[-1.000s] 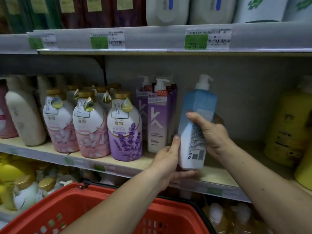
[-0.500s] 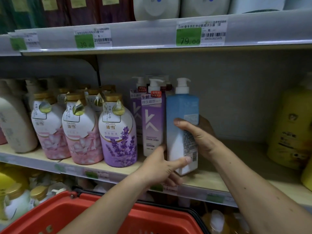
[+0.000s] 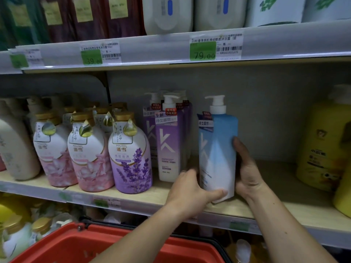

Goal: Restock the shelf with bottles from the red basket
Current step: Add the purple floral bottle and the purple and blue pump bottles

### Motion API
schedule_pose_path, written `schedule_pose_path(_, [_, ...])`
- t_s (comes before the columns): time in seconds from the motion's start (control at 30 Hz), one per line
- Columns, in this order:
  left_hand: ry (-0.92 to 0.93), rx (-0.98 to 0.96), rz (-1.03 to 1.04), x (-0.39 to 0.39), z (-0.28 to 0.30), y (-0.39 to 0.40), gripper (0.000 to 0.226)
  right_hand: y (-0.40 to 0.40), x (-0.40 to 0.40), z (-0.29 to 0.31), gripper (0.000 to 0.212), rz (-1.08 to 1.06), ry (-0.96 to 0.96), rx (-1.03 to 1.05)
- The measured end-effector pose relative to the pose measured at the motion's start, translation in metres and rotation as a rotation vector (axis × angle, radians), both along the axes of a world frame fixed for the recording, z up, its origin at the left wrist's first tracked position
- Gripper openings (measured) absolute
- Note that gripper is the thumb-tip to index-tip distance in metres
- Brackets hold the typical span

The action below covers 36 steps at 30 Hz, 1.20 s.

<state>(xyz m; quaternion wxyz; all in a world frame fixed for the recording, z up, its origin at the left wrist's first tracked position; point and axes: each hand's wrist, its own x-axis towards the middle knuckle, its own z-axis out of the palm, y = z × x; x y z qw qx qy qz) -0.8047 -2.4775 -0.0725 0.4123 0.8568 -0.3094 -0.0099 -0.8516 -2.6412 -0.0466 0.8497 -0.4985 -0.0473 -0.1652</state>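
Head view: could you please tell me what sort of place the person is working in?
Most likely a shop's toiletries aisle. Price tags line the upper shelf edge, rows of pump bottles stand on the shelf below, and a red basket sits under the hands.

Both hands (image 3: 191,188) grip blue bottle (image 3: 218,149) — upright on shelf (image 3: 266,207).

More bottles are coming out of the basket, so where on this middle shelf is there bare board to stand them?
Bare shelf board lies between the blue bottle, held by the left hand and right hand, and the yellow bottles. A narrow gap separates the blue bottle from the purple bottles. Left of those, it is crowded.
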Motion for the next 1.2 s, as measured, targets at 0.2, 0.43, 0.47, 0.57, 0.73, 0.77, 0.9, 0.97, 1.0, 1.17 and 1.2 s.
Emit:
schedule_pose_path(0.2, [-0.216, 0.131, 0.377, -0.026, -0.004, -0.015, 0.086, 0.014, 0.008, 0.003, 0.060, -0.481, 0.201, -0.284])
schedule_pose_path(0.43, [-0.347, 0.064, 0.479, -0.027, -0.015, -0.021, 0.081, 0.029, 0.015, -0.008, 0.067, -0.470, 0.422, -0.159])
schedule_pose_path(0.47, [-0.354, 0.063, 0.463, -0.027, -0.016, -0.020, 0.081, 0.028, 0.015, -0.008, 0.065, -0.443, 0.409, -0.154])
schedule_pose_path(0.57, [-0.346, 0.043, 0.387, -0.026, -0.021, -0.014, 0.076, 0.032, 0.012, -0.010, 0.065, -0.413, 0.405, -0.122])
schedule_pose_path(0.73, [-0.448, -0.056, 0.316, -0.029, -0.032, -0.003, 0.070, 0.036, 0.013, -0.018, 0.076, -0.581, 0.531, -0.267])
schedule_pose_path(0.77, [-0.437, -0.097, 0.294, -0.028, -0.033, 0.000, 0.068, 0.037, 0.009, -0.018, 0.077, -0.675, 0.548, -0.394])
schedule_pose_path(0.9, [-0.302, -0.280, 0.218, -0.018, -0.031, 0.015, 0.035, 0.047, -0.016, -0.018, 0.079, -0.835, 0.289, -0.783])
schedule_pose_path(0.97, [-0.220, -0.360, 0.199, -0.015, -0.026, 0.021, 0.025, 0.049, -0.023, -0.019, 0.070, -0.746, 0.183, -0.889])
schedule_pose_path(1.0, [-0.196, -0.389, 0.194, -0.014, -0.025, 0.021, 0.021, 0.048, -0.022, -0.020, 0.074, -0.720, 0.172, -0.951])
schedule_pose_path(1.17, [-0.185, -0.412, 0.289, -0.011, -0.019, 0.017, 0.014, 0.044, -0.006, -0.015, 0.091, -0.671, 0.245, -1.036])
schedule_pose_path(1.2, [-0.194, -0.386, 0.308, -0.010, -0.017, 0.016, 0.012, 0.046, -0.001, -0.014, 0.092, -0.638, 0.269, -1.022])
